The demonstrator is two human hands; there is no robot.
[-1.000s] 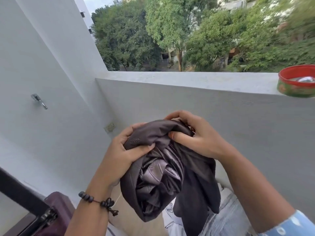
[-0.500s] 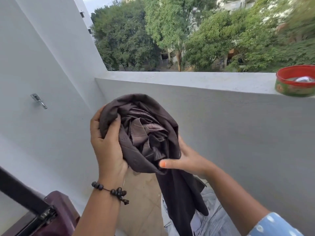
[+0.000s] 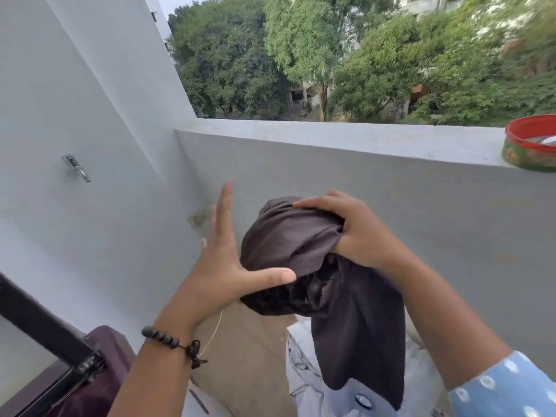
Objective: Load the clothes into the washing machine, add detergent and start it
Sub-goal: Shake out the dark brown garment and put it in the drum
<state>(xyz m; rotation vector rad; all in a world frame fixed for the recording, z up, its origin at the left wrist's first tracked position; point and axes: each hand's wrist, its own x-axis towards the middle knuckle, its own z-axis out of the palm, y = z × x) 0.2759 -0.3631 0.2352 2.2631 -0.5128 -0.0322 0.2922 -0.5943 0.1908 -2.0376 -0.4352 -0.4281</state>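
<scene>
We are at the beginning of the task, as far as we can judge. We hold one dark brown garment (image 3: 304, 248) in the air in front of the balcony wall (image 3: 391, 206), and it is not yet inside any machine. At 7 o'clock in the view we see a dark purple body with a black hinged lid (image 3: 45, 335), which may be the washing machine, but too little of it shows to be sure. We do not see the drum, and we see no detergent. So the loading, the detergent and the start all seem to be left.

Our right hand (image 3: 358, 230) grips the garment at its top, with the fingers curled over the bunched cloth and pinching a fold of it. Our left hand (image 3: 222, 266) is spread, the fingers straight and pointing up toward 12 o'clock, and the thumb lies along the lower edge of the bunch; it touches the cloth but does not grip it.

The garment is gathered into a rounded bundle at the top, and one loose end hangs down from it. Its long axis runs nearly vertical, from about 12 o'clock at the bundle to about 5 o'clock at the free end, which points down toward pale clothes (image 3: 307, 371) that lie below. We cannot tell which part of the garment is the collar or the hem.

On the ledge at 3 o'clock stands a red and green tin (image 3: 529, 145), well apart from our hands.
</scene>
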